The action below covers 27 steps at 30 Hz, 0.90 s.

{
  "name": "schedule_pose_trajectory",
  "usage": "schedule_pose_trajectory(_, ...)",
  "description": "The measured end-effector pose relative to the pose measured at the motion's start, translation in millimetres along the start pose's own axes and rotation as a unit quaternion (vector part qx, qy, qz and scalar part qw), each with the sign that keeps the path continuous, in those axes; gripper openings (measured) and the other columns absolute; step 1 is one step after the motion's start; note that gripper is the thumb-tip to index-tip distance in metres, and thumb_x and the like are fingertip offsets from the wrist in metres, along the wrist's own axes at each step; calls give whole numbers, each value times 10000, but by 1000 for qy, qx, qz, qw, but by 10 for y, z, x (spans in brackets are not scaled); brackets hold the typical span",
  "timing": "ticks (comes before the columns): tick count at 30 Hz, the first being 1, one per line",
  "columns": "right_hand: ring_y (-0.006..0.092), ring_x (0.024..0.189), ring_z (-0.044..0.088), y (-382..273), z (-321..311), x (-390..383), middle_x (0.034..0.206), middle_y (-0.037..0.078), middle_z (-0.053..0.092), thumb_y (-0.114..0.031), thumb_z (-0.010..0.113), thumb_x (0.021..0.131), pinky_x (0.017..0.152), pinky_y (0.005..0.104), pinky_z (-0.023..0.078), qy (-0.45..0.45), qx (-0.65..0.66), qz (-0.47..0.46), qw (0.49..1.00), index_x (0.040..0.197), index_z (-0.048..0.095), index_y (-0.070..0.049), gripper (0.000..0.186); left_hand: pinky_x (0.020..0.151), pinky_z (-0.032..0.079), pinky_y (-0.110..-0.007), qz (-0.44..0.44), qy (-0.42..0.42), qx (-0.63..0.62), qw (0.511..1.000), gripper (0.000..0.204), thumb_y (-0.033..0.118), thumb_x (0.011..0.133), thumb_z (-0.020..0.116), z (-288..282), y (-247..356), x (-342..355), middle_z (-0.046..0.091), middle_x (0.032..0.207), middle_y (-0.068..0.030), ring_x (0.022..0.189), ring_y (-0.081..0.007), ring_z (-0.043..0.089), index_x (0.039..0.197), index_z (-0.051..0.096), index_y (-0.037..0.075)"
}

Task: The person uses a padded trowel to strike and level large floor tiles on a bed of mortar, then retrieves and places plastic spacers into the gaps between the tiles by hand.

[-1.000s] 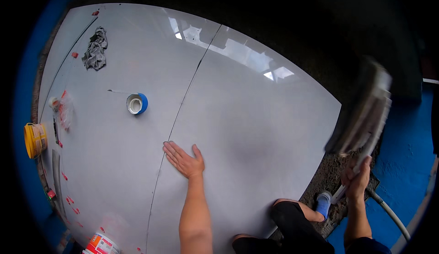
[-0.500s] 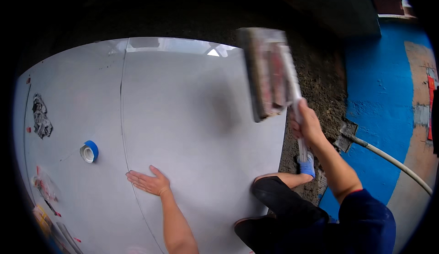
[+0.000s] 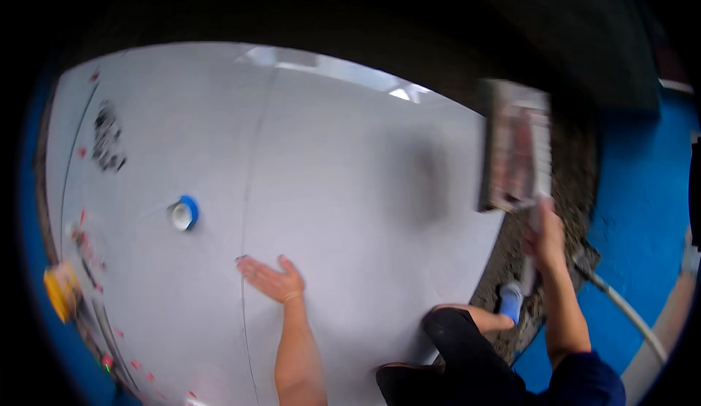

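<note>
My right hand [image 3: 546, 236] is closed round the light handle of a tool with a broad, blocky rectangular head [image 3: 517, 147], like a wide mallet or beater. The head is raised over the right edge of a large glossy pale slab [image 3: 350, 260] and is blurred by motion. A dark reflection shows on the slab to its left. My left hand [image 3: 276, 278] holds nothing, its fingers stretched out and the palm low over or on the slab. Its fingertips reach the thin dark joint line [image 3: 245, 311]. Left of that line lies a roll of blue-and-white tape [image 3: 184, 213].
Crumpled dark material [image 3: 108, 137] lies at the slab's far left. A yellow container [image 3: 63, 291] stands at its left edge. Rough dark mortar [image 3: 573, 165] borders the right side. Beyond are a pole-handled tool [image 3: 621, 307] and blue-coated ground [image 3: 631, 209].
My view has shifted, so the slab and tape appear farther right. The block-headed tool is farther right and lower in the picture, still in my right hand. My left hand stays outstretched by the joint.
</note>
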State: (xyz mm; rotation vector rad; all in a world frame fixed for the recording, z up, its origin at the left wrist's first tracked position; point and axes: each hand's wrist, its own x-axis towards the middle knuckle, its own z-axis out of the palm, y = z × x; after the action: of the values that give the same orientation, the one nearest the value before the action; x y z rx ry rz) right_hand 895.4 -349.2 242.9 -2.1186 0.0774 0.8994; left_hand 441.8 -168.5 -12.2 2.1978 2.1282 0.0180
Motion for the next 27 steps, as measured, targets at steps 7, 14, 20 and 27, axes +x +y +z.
schedule_pose_trajectory(7,321,583,597,182,1905,175,633,145,585,-544,432,1014,585,426,488,20,-214,30,976,782,562,-10,597,1228,88,-493,-28,-21,-47,998,896,419,927,533,-160,151,26,121,1627,-262,1522,-392,96,1551,116,-70)
schedule_pose_trajectory(14,82,525,462,-1239,1870,223,615,-24,493,-620,384,1010,470,257,378,-233,-267,-181,917,763,516,-71,616,1228,73,-489,-28,-35,-73,996,915,397,906,564,-231,158,117,108,1634,-254,1526,-392,77,1552,111,-67)
schedule_pose_trajectory(20,172,482,504,-260,1853,-112,598,78,522,-576,365,1029,452,328,387,-34,-133,-396,908,731,519,-38,634,1230,62,-482,-38,-38,-73,996,924,409,904,565,-204,120,39,107,1639,-240,1528,-386,71,1552,109,-67)
schedule_pose_trajectory(27,131,498,518,-733,2533,341,602,41,540,-570,413,1023,460,310,415,-214,-335,-105,912,768,556,-61,587,1232,58,-480,-52,-49,-75,995,928,430,906,559,-214,78,65,85,1644,-233,1531,-373,67,1552,111,-63)
